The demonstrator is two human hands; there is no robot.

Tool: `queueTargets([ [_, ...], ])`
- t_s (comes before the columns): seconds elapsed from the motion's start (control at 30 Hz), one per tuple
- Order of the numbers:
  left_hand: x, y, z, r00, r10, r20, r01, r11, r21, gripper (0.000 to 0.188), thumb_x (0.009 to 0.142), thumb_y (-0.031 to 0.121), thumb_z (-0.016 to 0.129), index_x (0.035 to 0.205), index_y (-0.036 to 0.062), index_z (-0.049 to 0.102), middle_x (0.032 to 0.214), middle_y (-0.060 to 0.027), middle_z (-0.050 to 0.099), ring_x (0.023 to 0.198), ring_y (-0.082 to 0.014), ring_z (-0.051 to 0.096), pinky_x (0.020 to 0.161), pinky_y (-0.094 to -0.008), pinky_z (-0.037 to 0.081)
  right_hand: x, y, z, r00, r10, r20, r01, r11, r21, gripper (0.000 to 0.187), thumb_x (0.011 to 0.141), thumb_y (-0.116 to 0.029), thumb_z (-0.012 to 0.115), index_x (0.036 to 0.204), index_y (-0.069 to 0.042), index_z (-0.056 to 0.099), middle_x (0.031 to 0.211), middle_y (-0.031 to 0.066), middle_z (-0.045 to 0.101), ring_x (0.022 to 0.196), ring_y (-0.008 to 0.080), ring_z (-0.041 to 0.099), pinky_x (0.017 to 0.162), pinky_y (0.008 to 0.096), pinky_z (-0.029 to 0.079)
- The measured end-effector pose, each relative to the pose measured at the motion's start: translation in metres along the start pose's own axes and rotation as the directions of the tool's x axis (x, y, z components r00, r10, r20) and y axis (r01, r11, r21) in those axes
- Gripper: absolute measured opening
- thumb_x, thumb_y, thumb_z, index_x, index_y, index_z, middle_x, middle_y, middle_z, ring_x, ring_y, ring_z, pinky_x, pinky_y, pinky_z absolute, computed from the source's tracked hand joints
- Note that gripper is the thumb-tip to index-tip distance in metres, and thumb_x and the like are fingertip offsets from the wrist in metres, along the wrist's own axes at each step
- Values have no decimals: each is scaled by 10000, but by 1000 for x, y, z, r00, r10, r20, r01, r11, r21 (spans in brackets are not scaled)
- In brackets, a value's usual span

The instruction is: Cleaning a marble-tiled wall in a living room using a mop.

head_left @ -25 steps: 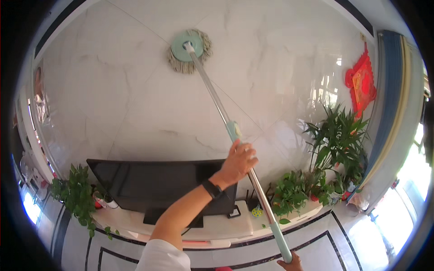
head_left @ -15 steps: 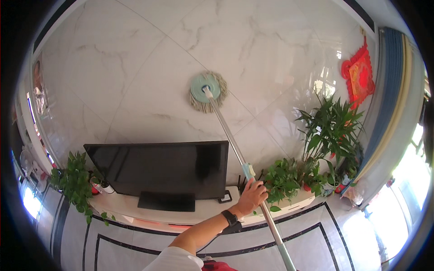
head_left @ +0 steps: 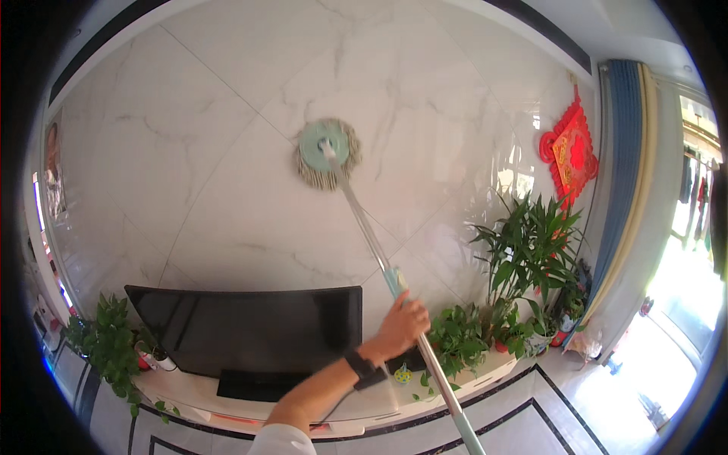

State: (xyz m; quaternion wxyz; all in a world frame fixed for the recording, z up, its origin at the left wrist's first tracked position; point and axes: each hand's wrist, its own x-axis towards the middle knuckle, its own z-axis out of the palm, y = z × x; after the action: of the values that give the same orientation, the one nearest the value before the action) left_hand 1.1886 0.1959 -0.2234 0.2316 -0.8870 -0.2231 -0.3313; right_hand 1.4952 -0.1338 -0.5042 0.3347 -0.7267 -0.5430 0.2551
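My left hand (head_left: pixel 403 327), with a dark watch on its wrist, is wrapped round the metal pole of a mop (head_left: pixel 365 227). The round mop head (head_left: pixel 324 154) has a pale green disc and grey-beige strands, and lies against the marbled wall (head_left: pixel 227 114) above the television. From there the pole slants down to the right and leaves the picture at the lower edge. My right hand is out of the picture.
A black television (head_left: pixel 250 330) stands on a low white cabinet (head_left: pixel 303 413). Leafy plants (head_left: pixel 106 341) trail at its left end, and taller potted plants (head_left: pixel 531 246) crowd the right. A red hanging ornament (head_left: pixel 572 152) and blue curtain (head_left: pixel 620 152) are farther right.
The mop head has slid higher up the wall, farther above the television. My left hand has moved along with the pole and keeps its grip. The view has tilted upward.
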Motion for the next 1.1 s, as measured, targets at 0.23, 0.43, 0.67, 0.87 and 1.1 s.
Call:
queueTargets([
  [0.23,114,-147,-110,975,163,-151,-124,963,237,31,692,138,542,702,109,548,828,-18,548,956,-223,515,1041,-501,289,102,-226,-29,993,-34,115,16,988,157,447,699,-328,780,889,27,586,637,77,586,572,158,597,528,308,474],
  [0.43,187,-220,-202,887,327,-326,-164,883,440,70,659,55,582,650,102,531,781,-41,528,913,-240,536,1006,-446,353,148,-322,-58,947,-318,43,309,941,136,539,709,-302,780,1037,18,495,690,110,576,621,176,563,587,321,472],
  [0.67,206,-247,-249,885,320,-338,-101,841,531,145,645,-8,632,652,93,528,849,-35,558,997,-218,511,1011,-394,340,147,-375,-61,847,-513,-140,530,792,302,511,745,-309,755,1056,1,495,725,85,568,620,141,550,575,296,460],
  [0.87,176,-227,-186,941,241,-236,-135,910,391,152,607,25,600,691,101,499,853,-34,520,940,-240,509,939,-411,361,152,-319,-22,896,-442,-44,438,862,255,498,754,-332,734,1034,14,511,737,111,580,629,164,552,578,310,457],
  [1.1,89,-138,-58,995,79,-59,-65,976,206,65,732,162,544,777,120,565,977,-23,536,1139,-232,451,1031,-476,267,130,-170,33,971,-99,217,21,943,333,421,703,-279,783,920,22,583,633,63,578,518,117,556,487,274,472],
])
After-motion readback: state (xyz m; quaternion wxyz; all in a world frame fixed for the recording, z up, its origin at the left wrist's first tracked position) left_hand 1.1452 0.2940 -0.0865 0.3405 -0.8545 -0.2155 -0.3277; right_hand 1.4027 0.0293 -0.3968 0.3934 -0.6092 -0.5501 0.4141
